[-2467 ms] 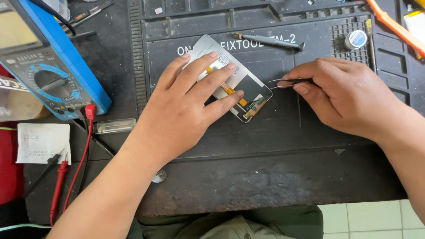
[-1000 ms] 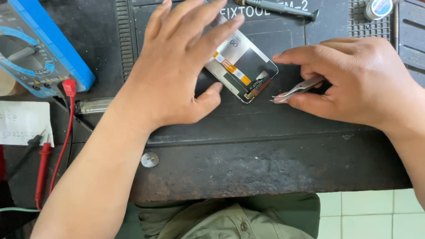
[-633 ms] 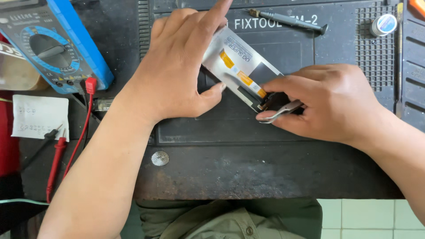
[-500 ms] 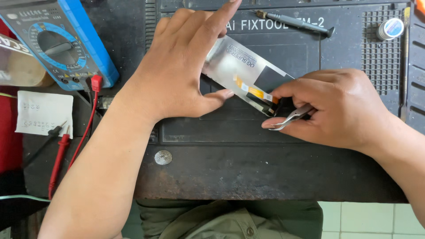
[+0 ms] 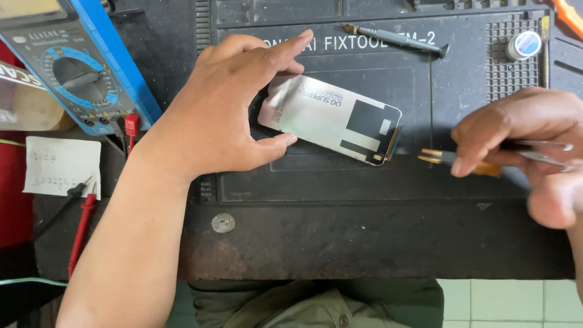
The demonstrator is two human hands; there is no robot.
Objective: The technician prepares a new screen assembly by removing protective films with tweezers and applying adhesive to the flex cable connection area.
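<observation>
Our left hand point(image 5: 221, 115) pins the flat silvery screen panel point(image 5: 331, 118) on the ribbed rubber mat point(image 5: 364, 176) (grip narrow), right hand point(image 5: 528, 146) pinching thin metal tweezers point(image 5: 540, 149) w/ an orange flex strip point(image 5: 449, 159).

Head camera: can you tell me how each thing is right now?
Left hand: gripping the phone screen panel's left end.
Phone screen panel: flat on the black mat, tilted, silvery back up.
Right hand: pinching tweezers.
Tweezers: holding a small orange strip, clear of the panel.
Screwdriver: lying untouched.
Multimeter: leads plugged in.
</observation>
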